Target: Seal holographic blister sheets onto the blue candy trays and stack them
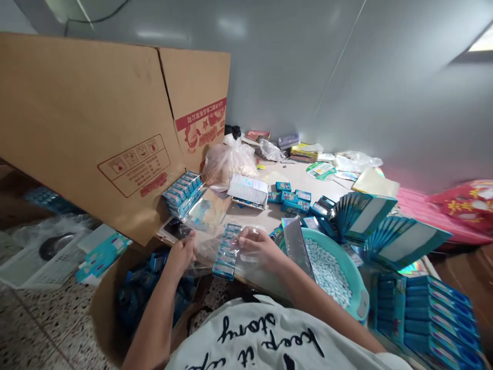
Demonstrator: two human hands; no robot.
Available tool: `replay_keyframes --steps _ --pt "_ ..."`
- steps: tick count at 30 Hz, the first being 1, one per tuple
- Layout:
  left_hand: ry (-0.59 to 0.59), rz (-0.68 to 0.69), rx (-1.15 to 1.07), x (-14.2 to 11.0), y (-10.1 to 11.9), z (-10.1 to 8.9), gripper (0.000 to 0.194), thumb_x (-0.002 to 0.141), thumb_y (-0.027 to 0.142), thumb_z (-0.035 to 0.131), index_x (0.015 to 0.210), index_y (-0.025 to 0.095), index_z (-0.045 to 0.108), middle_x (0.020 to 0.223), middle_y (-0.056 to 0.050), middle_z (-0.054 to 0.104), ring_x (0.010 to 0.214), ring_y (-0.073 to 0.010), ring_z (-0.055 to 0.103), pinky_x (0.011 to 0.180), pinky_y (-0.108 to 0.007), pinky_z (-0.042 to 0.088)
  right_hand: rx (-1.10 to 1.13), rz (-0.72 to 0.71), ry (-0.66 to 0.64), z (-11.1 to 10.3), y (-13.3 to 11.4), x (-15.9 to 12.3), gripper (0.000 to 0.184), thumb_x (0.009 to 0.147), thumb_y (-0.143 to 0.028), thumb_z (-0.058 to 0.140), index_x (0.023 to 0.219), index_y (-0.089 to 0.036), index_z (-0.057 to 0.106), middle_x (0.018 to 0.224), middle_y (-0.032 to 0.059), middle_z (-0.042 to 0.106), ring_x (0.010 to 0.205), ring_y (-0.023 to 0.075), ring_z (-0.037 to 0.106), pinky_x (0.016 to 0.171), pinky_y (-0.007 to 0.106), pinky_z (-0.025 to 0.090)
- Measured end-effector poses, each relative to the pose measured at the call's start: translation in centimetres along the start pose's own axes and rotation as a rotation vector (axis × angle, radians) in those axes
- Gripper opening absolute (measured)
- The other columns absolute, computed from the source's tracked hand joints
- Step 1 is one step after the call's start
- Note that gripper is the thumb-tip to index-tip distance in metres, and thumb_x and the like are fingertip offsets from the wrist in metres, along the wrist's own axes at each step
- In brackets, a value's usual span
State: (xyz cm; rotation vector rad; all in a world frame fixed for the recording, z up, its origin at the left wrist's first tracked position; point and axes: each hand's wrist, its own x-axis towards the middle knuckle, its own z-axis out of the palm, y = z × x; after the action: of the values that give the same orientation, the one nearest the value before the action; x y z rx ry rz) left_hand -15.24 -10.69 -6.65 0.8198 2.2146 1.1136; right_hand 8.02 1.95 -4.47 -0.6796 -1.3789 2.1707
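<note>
A row of small blue boxes lies near the table's front edge between my hands, with clear plastic film around or beside it; I cannot tell which. My left hand is closed, thumb and fingers pinching the left side of the film. My right hand is at the right side of the row, its fingers bent in a pinch on the film. The fingertips are slightly blurred. Behind my left hand, a stack of wrapped blue boxes leans by the carton. An open box of white cards sits beyond the row.
A large cardboard carton stands left, with blue items inside its lower part. On the right are a turquoise basin of pale pellets, fanned blue cartons and stacked blue boxes. Loose small blue boxes lie mid-table.
</note>
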Motion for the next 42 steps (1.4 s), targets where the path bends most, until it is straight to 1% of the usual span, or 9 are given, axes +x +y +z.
replay_keyframes --steps 4,7,10,15,21,28,33,37,42 --pt "0.203 0.205 0.085 0.7 1.0 -2.2 0.038 0.068 0.050 0.075 0.092 0.021 0.073 0.095 -0.014 0.071 0.103 -0.0383 0.061 0.090 -0.044 0.046 -0.325 -0.081 0.393 1.0 2.1 2.2 0.056 0.070 -0.068 0.070 0.057 -0.022 0.040 0.048 -0.0026 0.050 0.051 0.0147 0.054 0.053 0.027 0.042" --pt "0.159 0.548 0.129 -0.9 3.5 -1.7 0.038 0.081 0.043 0.066 0.114 0.024 0.068 0.119 -0.012 0.065 0.118 -0.0330 0.056 0.106 -0.043 0.039 -0.698 -0.161 0.572 1.7 3.7 3.2 0.049 0.083 -0.059 0.059 0.058 -0.022 0.039 0.050 -0.0024 0.045 0.053 0.0139 0.047 0.054 0.027 0.037" --pt "-0.202 0.657 0.192 -2.3 5.2 1.3 0.052 0.081 0.044 0.068 0.129 0.027 0.060 0.128 -0.010 0.062 0.118 -0.0295 0.058 0.101 -0.039 0.045 -0.568 -0.216 0.351 2.9 4.6 3.7 0.035 0.083 -0.054 0.061 0.075 -0.022 0.053 0.068 0.0004 0.059 0.062 0.0151 0.054 0.059 0.027 0.043" --pt "-0.126 0.593 0.159 -1.9 4.1 6.2 0.046 0.086 0.039 0.064 0.128 0.021 0.059 0.127 -0.012 0.062 0.115 -0.0257 0.060 0.095 -0.036 0.051 0.023 -0.125 0.146 2.7 4.5 3.4 0.047 0.070 -0.051 0.077 0.103 -0.022 0.059 0.083 0.0025 0.070 0.071 0.0178 0.066 0.068 0.031 0.053" --pt "-0.149 0.603 0.169 -3.7 3.6 8.1 0.028 0.093 0.026 0.052 0.115 0.021 0.068 0.112 -0.009 0.069 0.107 -0.0220 0.065 0.091 -0.032 0.052 0.160 -0.011 0.098 -0.2 3.4 0.6 0.037 0.066 -0.047 0.082 0.085 -0.018 0.068 0.082 0.0037 0.074 0.076 0.0172 0.069 0.082 0.036 0.056" --pt "-0.159 0.649 0.210 -7.4 5.7 11.8 0.032 0.100 0.032 0.042 0.117 0.023 0.068 0.113 -0.007 0.070 0.109 -0.0211 0.063 0.096 -0.035 0.050 0.027 -0.033 0.277 -4.1 2.9 -3.3 0.038 0.059 -0.049 0.085 0.065 -0.017 0.063 0.059 0.0015 0.067 0.056 0.0141 0.060 0.059 0.027 0.049" --pt "0.074 0.709 0.237 -8.9 6.6 13.2 0.030 0.099 0.028 0.045 0.116 0.019 0.067 0.112 -0.009 0.070 0.110 -0.0224 0.063 0.099 -0.038 0.048 0.003 -0.051 0.315 -6.7 4.1 -6.4 0.044 0.063 -0.048 0.081 0.060 -0.022 0.046 0.053 -0.0011 0.060 0.053 0.0144 0.056 0.055 0.027 0.044" --pt "0.237 0.866 0.318 -10.7 6.9 14.2 0.023 0.096 0.022 0.050 0.111 0.019 0.067 0.104 -0.008 0.071 0.101 -0.0217 0.065 0.093 -0.037 0.051 -0.529 -0.369 0.533 -8.0 4.7 -8.8 0.036 0.079 -0.034 0.067 0.064 -0.023 0.037 0.069 0.0001 0.054 0.067 0.0159 0.052 0.064 0.029 0.044" --pt "0.183 0.997 0.301 -14.0 7.4 16.6 0.018 0.092 0.015 0.055 0.106 0.018 0.066 0.098 -0.007 0.070 0.096 -0.0192 0.065 0.091 -0.033 0.051 -0.917 -0.539 0.307 -8.3 3.1 -11.1 0.012 0.090 -0.021 0.052 0.078 -0.021 0.051 0.080 0.0025 0.055 0.073 0.0162 0.050 0.068 0.029 0.042"
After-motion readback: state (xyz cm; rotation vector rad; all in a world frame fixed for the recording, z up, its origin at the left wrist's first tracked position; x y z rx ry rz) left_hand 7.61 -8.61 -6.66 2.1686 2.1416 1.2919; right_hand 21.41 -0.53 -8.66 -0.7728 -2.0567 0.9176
